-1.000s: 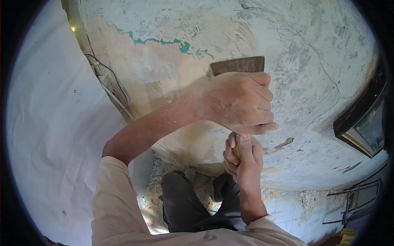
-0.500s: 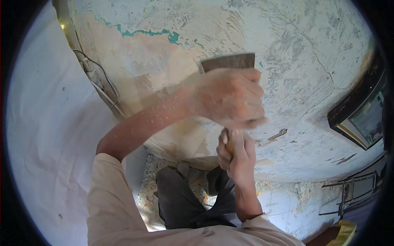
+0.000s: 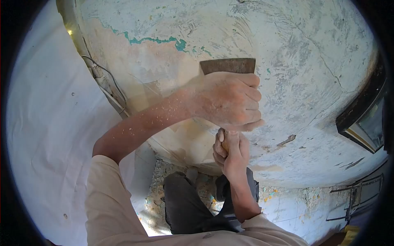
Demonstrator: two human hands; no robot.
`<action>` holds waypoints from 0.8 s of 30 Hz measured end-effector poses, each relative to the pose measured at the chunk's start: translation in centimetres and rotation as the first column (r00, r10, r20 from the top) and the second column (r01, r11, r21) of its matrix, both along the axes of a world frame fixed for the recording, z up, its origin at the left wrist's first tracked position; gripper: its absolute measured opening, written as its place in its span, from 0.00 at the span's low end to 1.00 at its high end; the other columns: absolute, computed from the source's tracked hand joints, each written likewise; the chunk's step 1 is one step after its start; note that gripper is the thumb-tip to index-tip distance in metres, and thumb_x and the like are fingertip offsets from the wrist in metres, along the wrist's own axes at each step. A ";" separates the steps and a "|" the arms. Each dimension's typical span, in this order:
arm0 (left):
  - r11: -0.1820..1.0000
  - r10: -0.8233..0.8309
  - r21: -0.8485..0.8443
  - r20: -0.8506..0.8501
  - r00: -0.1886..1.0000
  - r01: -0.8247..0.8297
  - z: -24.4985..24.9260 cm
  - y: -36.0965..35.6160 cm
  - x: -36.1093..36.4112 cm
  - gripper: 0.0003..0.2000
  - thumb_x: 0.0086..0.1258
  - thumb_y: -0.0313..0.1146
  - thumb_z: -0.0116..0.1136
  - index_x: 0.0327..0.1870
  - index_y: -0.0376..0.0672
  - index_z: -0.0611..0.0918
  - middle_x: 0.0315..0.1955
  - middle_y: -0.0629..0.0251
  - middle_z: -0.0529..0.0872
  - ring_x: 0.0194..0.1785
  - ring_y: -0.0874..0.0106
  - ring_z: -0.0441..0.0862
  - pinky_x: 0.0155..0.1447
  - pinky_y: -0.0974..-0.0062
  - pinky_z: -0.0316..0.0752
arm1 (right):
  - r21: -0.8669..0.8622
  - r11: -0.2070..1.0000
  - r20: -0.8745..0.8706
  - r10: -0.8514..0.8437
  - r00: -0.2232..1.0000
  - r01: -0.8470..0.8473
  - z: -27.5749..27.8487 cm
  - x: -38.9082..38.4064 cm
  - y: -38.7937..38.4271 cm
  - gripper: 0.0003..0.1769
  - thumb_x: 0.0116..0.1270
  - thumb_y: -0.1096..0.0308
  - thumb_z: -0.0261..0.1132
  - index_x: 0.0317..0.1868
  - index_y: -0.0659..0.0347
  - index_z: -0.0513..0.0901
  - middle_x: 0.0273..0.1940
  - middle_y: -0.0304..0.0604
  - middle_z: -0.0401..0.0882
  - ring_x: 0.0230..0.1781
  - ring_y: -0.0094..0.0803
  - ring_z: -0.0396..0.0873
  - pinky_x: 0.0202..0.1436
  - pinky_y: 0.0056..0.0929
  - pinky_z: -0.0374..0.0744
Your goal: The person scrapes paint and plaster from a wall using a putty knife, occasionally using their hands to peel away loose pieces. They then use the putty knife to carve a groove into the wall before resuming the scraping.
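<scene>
Against the plaster wall (image 3: 283, 94) is a scraper (image 3: 227, 65) with a wide, dull metal blade, its straight edge facing up the wall. My left hand (image 3: 230, 100) is wrapped around the upper part of the tool, just below the blade, back of the hand toward me. Lower down, my right hand (image 3: 236, 153) is closed on the wooden handle, thumb laid along it. Pale flakes cling to my left forearm. Around the blade the wall is patchy, with bare beige plaster at left and a jagged strip of green paint (image 3: 180, 44) higher up.
A white sheet (image 3: 53, 135) hangs along the left, with cables (image 3: 108, 74) beside it. At right a dark-framed picture (image 3: 369, 123) is on the wall. Crumbled debris (image 3: 158, 205) lies on the floor by my legs. A dark metal frame (image 3: 361, 192) stands lower right.
The view has shifted slightly, so the wall sits lower and further right. Both hands stay on the scraper; slightly more of its blade shows above my left hand.
</scene>
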State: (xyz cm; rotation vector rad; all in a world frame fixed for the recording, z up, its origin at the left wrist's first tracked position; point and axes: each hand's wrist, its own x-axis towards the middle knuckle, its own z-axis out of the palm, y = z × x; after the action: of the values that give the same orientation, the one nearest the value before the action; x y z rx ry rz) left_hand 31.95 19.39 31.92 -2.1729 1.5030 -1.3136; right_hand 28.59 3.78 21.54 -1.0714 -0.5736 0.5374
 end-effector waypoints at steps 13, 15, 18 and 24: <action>0.999 -0.030 -0.036 -0.061 0.998 0.028 -0.4 0.0 -0.2 0.16 0.62 0.36 0.66 0.18 0.49 0.70 0.17 0.75 0.66 0.25 0.74 0.70 0.36 0.75 0.69 | -0.020 1.000 -0.011 0.019 1.000 -0.019 0.8 -0.3 0.6 0.22 0.83 0.48 0.48 0.36 0.58 0.69 0.17 0.29 0.58 0.11 0.15 0.52 0.14 0.19 0.50; 0.998 -0.006 -0.069 0.009 1.000 0.007 1.1 1.0 -0.2 0.16 0.62 0.36 0.66 0.18 0.49 0.70 0.17 0.75 0.66 0.25 0.74 0.70 0.36 0.75 0.69 | -0.029 1.000 0.013 0.003 1.000 -0.003 0.9 0.2 0.6 0.22 0.83 0.48 0.48 0.36 0.58 0.69 0.17 0.29 0.58 0.11 0.15 0.52 0.14 0.19 0.50; 0.999 -0.011 -0.047 -0.040 0.999 0.009 -0.6 -0.2 -0.7 0.16 0.63 0.35 0.66 0.18 0.49 0.70 0.17 0.75 0.67 0.26 0.75 0.70 0.37 0.75 0.69 | -0.033 0.999 0.003 0.013 1.000 -0.013 -0.1 -0.4 0.5 0.23 0.83 0.48 0.48 0.36 0.58 0.69 0.17 0.29 0.58 0.12 0.15 0.52 0.14 0.19 0.50; 0.998 0.036 -0.058 -0.013 0.999 -0.036 0.9 0.7 -0.8 0.16 0.64 0.36 0.64 0.20 0.49 0.70 0.19 0.75 0.69 0.27 0.75 0.71 0.38 0.74 0.69 | -0.030 0.999 0.024 0.025 0.999 -0.024 0.8 0.0 0.4 0.24 0.82 0.46 0.48 0.36 0.57 0.69 0.17 0.30 0.59 0.11 0.16 0.52 0.13 0.19 0.50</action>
State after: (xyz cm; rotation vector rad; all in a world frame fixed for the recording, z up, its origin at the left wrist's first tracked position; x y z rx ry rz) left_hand 31.18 20.07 32.77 -2.2360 1.4402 -1.3511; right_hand 28.55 4.17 22.35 -1.1011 -0.6023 0.5560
